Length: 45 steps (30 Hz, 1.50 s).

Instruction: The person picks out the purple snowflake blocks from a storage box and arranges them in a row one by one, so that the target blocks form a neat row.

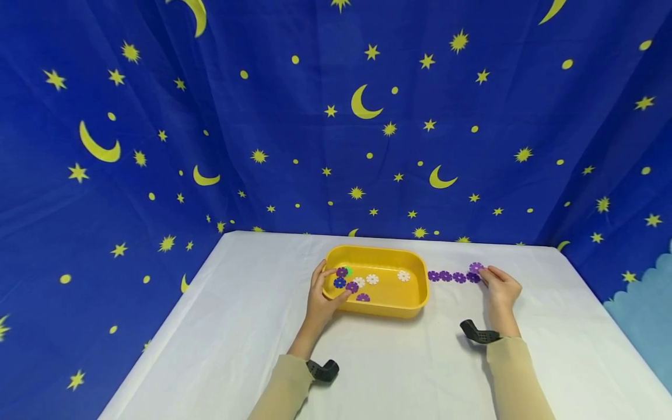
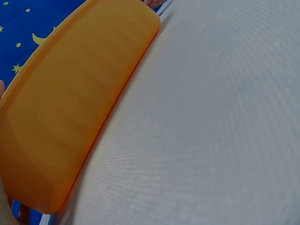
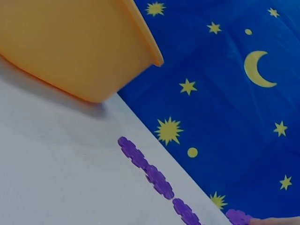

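Note:
In the head view my left hand [image 1: 321, 297] holds the near left corner of a yellow plastic bin [image 1: 420, 304], its fingers and thumb over the rim. Purple, white, blue and green snowflake discs, such as a white one [image 1: 403, 276], lie inside. My right hand [image 1: 501, 289] pinches a lighter purple snowflake disc [image 1: 476, 267] between thumb and fingers. That piece is just above the right end of a row of several purple snowflake discs [image 1: 445, 276]; I cannot tell whether they touch. The right wrist view shows the row [image 3: 159, 182] and the held disc [image 3: 238, 217] beside a fingertip.
White cloth [image 1: 388, 367] covers the table. A blue curtain [image 1: 294, 116] with yellow moons and stars hangs behind it and along both sides. Each wrist carries a black camera mount, such as the right one [image 1: 479, 333]. The bin's outer wall [image 2: 70, 103] fills much of the left wrist view.

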Each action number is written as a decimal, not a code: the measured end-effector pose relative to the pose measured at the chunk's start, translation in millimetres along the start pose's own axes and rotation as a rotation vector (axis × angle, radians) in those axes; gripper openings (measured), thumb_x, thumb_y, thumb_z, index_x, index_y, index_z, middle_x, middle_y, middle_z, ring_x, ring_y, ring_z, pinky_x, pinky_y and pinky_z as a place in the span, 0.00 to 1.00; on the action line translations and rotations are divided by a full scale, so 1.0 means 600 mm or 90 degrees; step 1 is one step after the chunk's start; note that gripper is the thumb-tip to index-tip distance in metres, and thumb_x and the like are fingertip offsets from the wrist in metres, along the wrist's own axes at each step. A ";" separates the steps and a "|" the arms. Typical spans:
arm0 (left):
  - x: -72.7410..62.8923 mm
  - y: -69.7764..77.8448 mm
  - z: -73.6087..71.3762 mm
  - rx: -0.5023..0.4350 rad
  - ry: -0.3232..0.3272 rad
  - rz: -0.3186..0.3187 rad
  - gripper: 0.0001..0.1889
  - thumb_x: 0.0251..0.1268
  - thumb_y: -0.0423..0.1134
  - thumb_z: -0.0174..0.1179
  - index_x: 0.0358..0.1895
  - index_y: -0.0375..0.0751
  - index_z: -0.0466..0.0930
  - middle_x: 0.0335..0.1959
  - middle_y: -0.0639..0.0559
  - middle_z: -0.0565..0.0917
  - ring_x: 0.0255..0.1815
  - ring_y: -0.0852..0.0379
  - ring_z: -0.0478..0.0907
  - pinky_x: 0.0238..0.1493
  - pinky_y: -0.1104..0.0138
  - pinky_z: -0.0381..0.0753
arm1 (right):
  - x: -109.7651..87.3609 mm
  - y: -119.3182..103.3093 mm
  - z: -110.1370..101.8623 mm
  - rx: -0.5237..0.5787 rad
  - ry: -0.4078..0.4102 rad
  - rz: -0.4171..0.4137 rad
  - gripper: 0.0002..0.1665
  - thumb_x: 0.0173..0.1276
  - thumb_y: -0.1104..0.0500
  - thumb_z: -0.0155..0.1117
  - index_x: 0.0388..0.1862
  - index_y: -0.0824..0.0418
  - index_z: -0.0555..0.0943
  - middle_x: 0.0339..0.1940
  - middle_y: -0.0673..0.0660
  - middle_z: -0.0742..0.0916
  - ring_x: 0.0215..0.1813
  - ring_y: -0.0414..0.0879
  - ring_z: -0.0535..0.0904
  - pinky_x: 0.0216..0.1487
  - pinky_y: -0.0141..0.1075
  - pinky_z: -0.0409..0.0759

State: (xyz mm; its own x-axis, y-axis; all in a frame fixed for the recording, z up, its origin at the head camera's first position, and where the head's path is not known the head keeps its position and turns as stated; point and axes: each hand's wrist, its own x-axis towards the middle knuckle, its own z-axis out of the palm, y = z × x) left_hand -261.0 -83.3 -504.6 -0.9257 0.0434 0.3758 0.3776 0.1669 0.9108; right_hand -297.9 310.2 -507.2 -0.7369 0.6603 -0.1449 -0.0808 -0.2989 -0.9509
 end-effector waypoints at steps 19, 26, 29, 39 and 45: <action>0.000 -0.001 0.002 0.006 0.005 0.018 0.27 0.51 0.33 0.68 0.56 0.31 0.72 0.74 0.32 0.54 0.74 0.32 0.51 0.72 0.38 0.51 | 0.017 0.008 -0.019 0.005 0.088 0.013 0.13 0.53 0.79 0.62 0.33 0.65 0.81 0.13 0.40 0.80 0.21 0.29 0.77 0.28 0.19 0.80; 0.000 0.000 0.001 0.001 -0.001 -0.003 0.27 0.53 0.34 0.68 0.57 0.32 0.72 0.75 0.35 0.53 0.75 0.34 0.50 0.73 0.39 0.50 | 0.016 0.004 -0.020 0.008 0.107 0.026 0.13 0.53 0.78 0.63 0.36 0.66 0.81 0.17 0.41 0.79 0.24 0.30 0.77 0.32 0.19 0.81; 0.000 -0.001 0.001 -0.002 0.001 0.001 0.27 0.52 0.34 0.68 0.57 0.32 0.72 0.74 0.34 0.53 0.75 0.33 0.50 0.73 0.39 0.50 | 0.015 0.003 -0.022 0.028 0.128 0.032 0.13 0.54 0.77 0.62 0.35 0.64 0.82 0.18 0.42 0.80 0.26 0.32 0.77 0.34 0.19 0.81; 0.001 0.001 0.001 -0.007 -0.002 0.002 0.28 0.53 0.34 0.68 0.58 0.31 0.71 0.74 0.33 0.53 0.75 0.33 0.50 0.73 0.39 0.49 | 0.017 0.007 -0.020 0.015 0.134 0.016 0.13 0.57 0.75 0.62 0.40 0.65 0.81 0.23 0.42 0.79 0.31 0.33 0.77 0.42 0.23 0.82; 0.001 -0.002 0.001 -0.006 0.002 0.007 0.28 0.52 0.34 0.68 0.57 0.31 0.72 0.74 0.33 0.53 0.75 0.33 0.51 0.73 0.40 0.50 | 0.017 0.009 -0.016 0.000 0.124 0.002 0.12 0.57 0.74 0.62 0.39 0.66 0.81 0.21 0.41 0.80 0.27 0.31 0.77 0.35 0.18 0.80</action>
State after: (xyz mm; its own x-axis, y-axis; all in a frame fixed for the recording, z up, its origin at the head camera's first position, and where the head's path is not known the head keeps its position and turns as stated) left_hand -261.9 -82.8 -505.4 -0.9215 0.0420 0.3861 0.3877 0.1570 0.9083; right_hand -299.4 322.2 -516.2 -0.5934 0.7802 -0.1980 -0.0784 -0.3009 -0.9504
